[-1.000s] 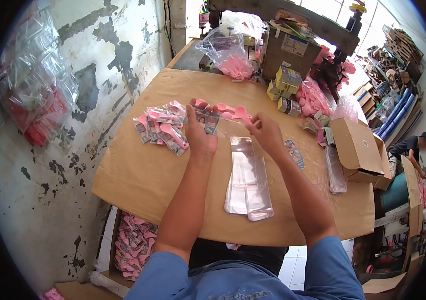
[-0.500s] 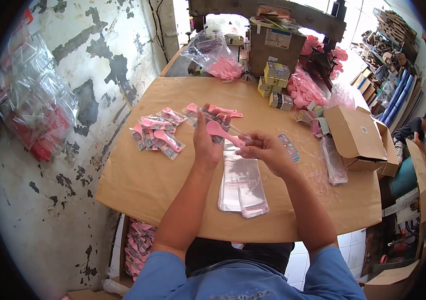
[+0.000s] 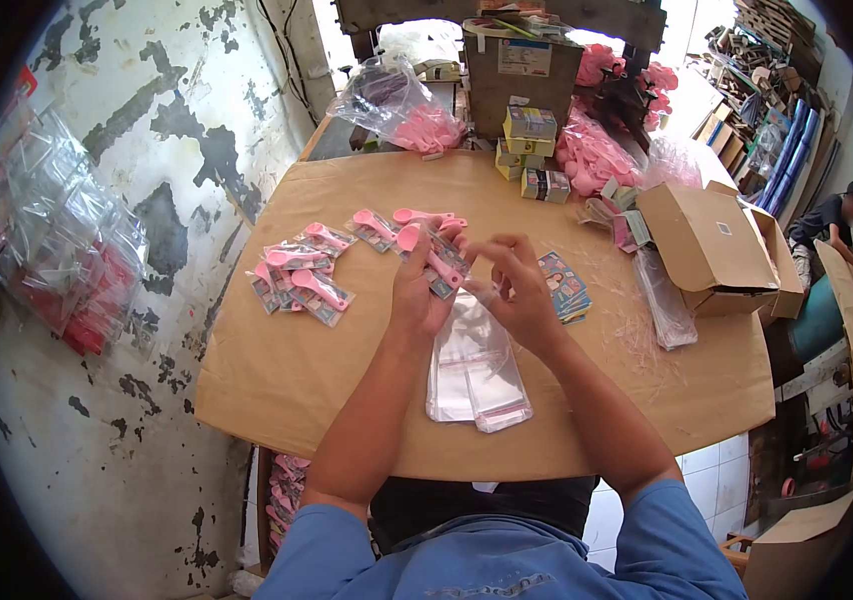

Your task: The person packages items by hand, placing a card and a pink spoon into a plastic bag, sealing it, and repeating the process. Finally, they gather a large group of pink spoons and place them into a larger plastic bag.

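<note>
My left hand (image 3: 421, 300) is closed around a small clear packet holding a pink spoon (image 3: 444, 268) and a printed card. Just to its right, my right hand (image 3: 522, 300) is raised with curved fingers, the forefinger and thumb apart; I make out nothing held there. Below both hands lies a stack of clear plastic bags (image 3: 467, 375). Filled spoon packets (image 3: 302, 272) are piled to the left, and further packets (image 3: 375, 225) lie just beyond my left hand. A stack of printed cards (image 3: 564, 285) sits right of my right hand.
Thin clear plastic strips (image 3: 627, 330) litter the brown-covered table (image 3: 347, 390) at right. An open cardboard box (image 3: 702, 245) and a bundle of bags (image 3: 664, 300) stand there. Small yellow boxes (image 3: 529, 135) and bagged pink spoons (image 3: 587, 150) are at the back. Another person (image 3: 827, 230) works far right.
The pink spoon has slid down into the packet in my left hand. My right hand has let go of its handle and moved slightly right, uncovering more cards. The view has shifted slightly.
</note>
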A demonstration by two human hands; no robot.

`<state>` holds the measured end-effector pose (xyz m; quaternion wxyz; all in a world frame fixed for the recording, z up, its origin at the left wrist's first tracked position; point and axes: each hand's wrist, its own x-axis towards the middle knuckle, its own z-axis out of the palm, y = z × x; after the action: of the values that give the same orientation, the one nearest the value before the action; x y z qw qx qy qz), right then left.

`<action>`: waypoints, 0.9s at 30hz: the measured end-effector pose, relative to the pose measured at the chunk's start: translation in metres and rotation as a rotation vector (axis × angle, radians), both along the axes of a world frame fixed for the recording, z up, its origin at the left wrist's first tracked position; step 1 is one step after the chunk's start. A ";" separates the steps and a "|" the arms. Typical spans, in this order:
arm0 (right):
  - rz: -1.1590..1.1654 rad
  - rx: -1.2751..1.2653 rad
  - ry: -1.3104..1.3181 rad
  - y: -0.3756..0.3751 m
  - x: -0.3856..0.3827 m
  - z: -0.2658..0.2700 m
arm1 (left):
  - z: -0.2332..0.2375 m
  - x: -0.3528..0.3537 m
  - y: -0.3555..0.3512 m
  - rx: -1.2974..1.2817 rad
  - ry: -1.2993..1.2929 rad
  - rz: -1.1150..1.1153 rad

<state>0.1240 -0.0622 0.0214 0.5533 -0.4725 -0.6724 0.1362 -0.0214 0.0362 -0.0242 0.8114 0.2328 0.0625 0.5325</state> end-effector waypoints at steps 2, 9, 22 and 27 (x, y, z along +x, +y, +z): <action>0.138 0.076 -0.089 0.001 0.016 0.001 | 0.003 -0.003 0.003 -0.046 0.005 0.021; -0.069 -0.079 -0.037 0.004 0.029 0.003 | 0.012 -0.011 0.005 -0.022 -0.004 -0.114; 0.092 0.141 -0.383 0.010 0.035 -0.007 | 0.017 0.001 -0.012 -0.015 0.027 -0.376; 0.153 0.106 -0.281 0.011 0.036 -0.007 | 0.012 0.000 -0.012 0.021 0.115 -0.391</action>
<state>0.1599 -0.0513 0.0145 0.4662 -0.4044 -0.7833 0.0748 -0.0215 0.0246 -0.0126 0.8919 0.2790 0.0566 0.3514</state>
